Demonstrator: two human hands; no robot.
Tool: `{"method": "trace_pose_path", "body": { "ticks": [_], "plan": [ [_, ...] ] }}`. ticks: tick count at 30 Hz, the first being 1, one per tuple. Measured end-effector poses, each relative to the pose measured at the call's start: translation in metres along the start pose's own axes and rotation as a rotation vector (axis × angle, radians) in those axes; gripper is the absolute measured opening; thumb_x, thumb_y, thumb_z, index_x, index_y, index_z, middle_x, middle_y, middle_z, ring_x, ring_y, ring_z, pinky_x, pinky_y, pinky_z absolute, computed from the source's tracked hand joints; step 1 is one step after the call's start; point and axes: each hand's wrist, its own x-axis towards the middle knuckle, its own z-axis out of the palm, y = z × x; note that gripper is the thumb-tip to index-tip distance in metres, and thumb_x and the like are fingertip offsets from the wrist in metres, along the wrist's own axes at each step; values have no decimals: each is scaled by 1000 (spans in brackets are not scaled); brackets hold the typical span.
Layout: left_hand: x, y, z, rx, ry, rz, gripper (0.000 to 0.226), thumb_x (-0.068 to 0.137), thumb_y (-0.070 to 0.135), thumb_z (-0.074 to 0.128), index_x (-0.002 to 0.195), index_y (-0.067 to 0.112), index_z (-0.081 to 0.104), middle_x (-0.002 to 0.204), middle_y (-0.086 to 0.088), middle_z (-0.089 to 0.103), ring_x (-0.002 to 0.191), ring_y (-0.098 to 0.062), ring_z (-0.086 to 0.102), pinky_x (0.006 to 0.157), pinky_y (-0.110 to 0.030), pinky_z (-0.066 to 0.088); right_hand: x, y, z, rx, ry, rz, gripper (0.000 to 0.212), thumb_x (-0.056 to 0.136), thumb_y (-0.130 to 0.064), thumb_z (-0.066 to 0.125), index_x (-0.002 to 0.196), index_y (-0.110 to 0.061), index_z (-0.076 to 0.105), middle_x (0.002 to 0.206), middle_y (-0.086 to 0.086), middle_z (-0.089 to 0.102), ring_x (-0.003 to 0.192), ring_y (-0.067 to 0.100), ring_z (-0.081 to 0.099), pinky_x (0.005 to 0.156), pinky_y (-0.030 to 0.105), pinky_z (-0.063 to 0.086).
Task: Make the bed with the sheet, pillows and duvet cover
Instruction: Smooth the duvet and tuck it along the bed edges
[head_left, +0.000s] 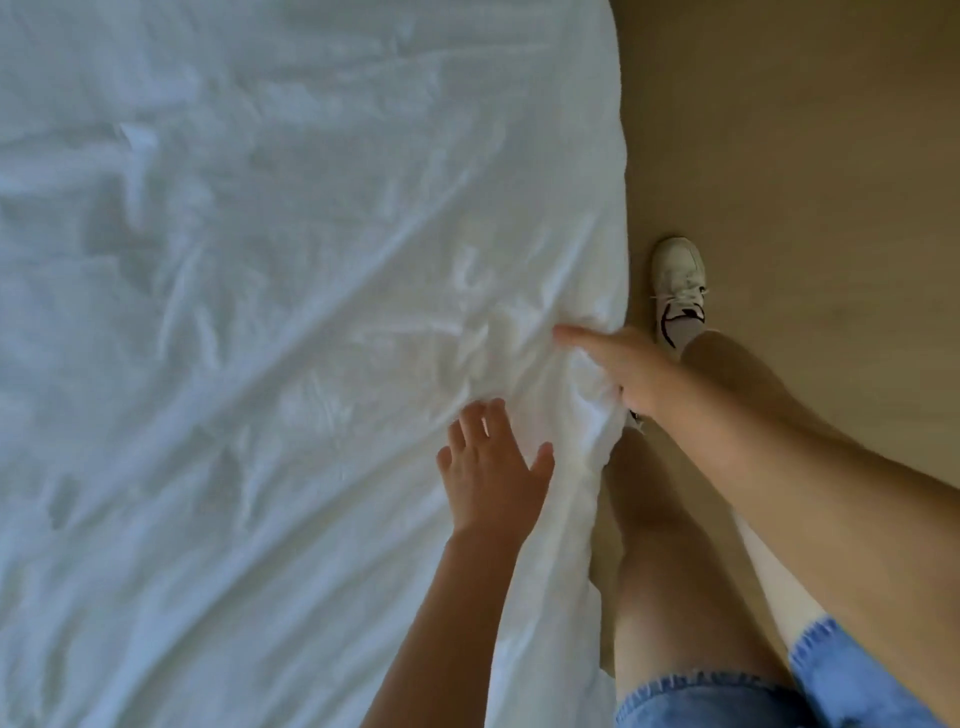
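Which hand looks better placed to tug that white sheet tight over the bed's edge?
Probably the right hand: it grips the bunched sheet right at the edge, while the left hand is open, farther in.

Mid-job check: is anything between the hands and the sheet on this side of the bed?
Nothing visible does. The right hand grips the bunched edge of the sheet at the bedside, and the left hand is open right at the fabric beside it. Only wrinkled cloth shows there.

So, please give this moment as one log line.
left hand: open, on sheet | right hand: grips sheet edge | sheet: wrinkled
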Motion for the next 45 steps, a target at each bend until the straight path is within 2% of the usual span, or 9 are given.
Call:
{"method": "trace_pose_path", "body": {
  "ticks": [4,8,16,21,25,33,37,40,45],
  "plan": [
    [-3,-16,24,1,-48,-6,57,88,47,52,134,17,38,133,-2,37,123,-23,37,99,-36,35,-6,61,-2,-53,-423,-9,44,74,-13,75,113,-27,59,111,-6,69,105,15,64,74,18,52],
    [-2,-25,37,-22,54,22,37,93,33,53,121,10,52,121,-8,50,113,-28,45,92,-37,35,-12,94,20,-221,-175,-166,41,86,-14,66,125,-17,55,117,0,64,110,17,59,92,30,48],
    [-33,-19,43,-164,251,215,26,90,14,59,65,5,56,63,-9,58,59,-30,55,52,-32,37,-9,111,-10,63,332,-180,32,66,-11,84,83,-19,58,84,-3,63,82,21,63,73,33,51],
    [-69,-38,101,-117,28,-171,36,90,37,55,121,17,55,123,-2,52,114,-25,45,92,-35,36,1,124,-11,130,-145,23,42,74,-18,78,113,-10,63,107,7,70,102,27,65,87,38,52],
    [-87,-41,131,-100,95,-173,38,88,34,60,122,15,58,126,-4,53,120,-28,43,100,-39,30,-6,157,-19,-242,-525,39,59,68,-12,80,122,-17,58,119,1,66,111,17,60,97,31,46],
    [-93,-49,120,-236,306,-4,13,90,12,59,89,3,68,89,-11,65,87,-33,58,74,-37,43,-23,198,-23,-173,-169,-262,21,83,-14,70,99,-23,60,95,-6,66,87,9,64,71,19,53],
    [-116,-52,122,-271,366,68,14,90,12,58,86,4,69,85,-8,65,78,-30,60,67,-35,47,-19,210,-41,-58,86,-230,40,73,-17,80,107,-10,60,103,5,66,89,21,65,75,33,55],
    [-126,-57,135,-328,402,-7,13,90,11,59,97,6,69,96,-9,66,90,-31,60,74,-35,47,-15,221,-26,-19,-97,-14,43,74,-21,78,112,-11,61,119,13,64,110,29,60,97,44,48],
    [-158,-94,187,-165,319,-188,46,88,34,61,130,14,54,130,-5,51,120,-27,43,97,-39,33,-18,285,1,-80,-308,-85,51,78,-14,73,125,-14,54,120,4,64,102,18,63,75,26,52]
  ]
}}
